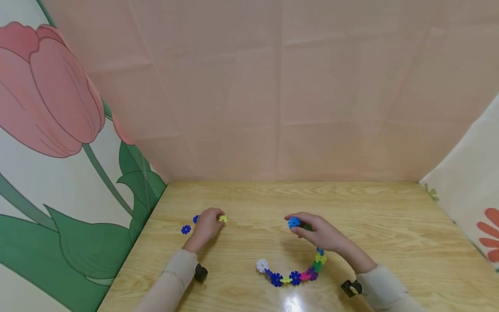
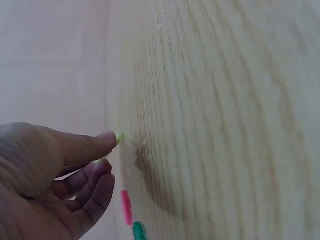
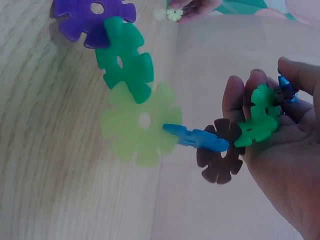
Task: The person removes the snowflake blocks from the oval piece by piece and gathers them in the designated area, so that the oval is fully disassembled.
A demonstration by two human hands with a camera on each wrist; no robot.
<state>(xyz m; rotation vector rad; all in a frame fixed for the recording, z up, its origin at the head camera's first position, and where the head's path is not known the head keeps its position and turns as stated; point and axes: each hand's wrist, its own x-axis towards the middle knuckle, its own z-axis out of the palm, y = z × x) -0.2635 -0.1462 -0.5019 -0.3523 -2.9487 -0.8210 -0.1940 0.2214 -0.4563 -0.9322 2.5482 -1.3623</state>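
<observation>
My left hand [image 1: 207, 225] pinches a yellow snowflake disc [image 1: 223, 219] between thumb and fingertips over the table; in the left wrist view only a sliver of the yellow disc [image 2: 119, 138] shows. My right hand [image 1: 317, 232] grips the blue disc [image 1: 294, 222] at the raised end of a chain of interlocked, notched discs. Green discs [image 3: 262, 117], a brown disc [image 3: 221, 150] and a blue disc [image 3: 195, 138] hang from this grip in the right wrist view. Beyond them follow a pale yellow disc [image 3: 142, 125], green and purple [image 3: 75, 22]. The chain curves to a white disc [image 1: 262, 265] on the table.
Two loose dark blue discs [image 1: 186, 229] lie left of my left hand, one partly covered by it. A pink piece [image 2: 126, 207] and a green piece [image 2: 139, 231] appear below that hand in its wrist view. Cloth walls border the wooden table [image 1: 249, 199].
</observation>
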